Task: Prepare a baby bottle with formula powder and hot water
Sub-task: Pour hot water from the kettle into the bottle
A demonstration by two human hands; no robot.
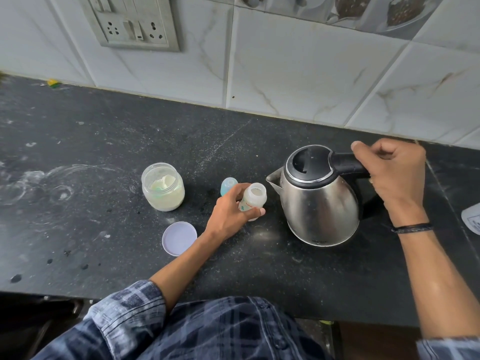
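Note:
A small translucent baby bottle stands uncapped on the black counter, and my left hand grips its side. Just to its right stands a steel kettle with a black lid, its spout pointing at the bottle. My right hand is closed around the kettle's black handle. An open clear jar of pale formula powder with a scoop inside stands to the left. Its white lid lies flat in front of it. The bottle's blue teat cap sits behind my left hand.
The black stone counter carries white powder smears at the left. A tiled wall with a switch and socket plate rises behind. Something white shows at the right edge. The counter's front edge runs close to my body.

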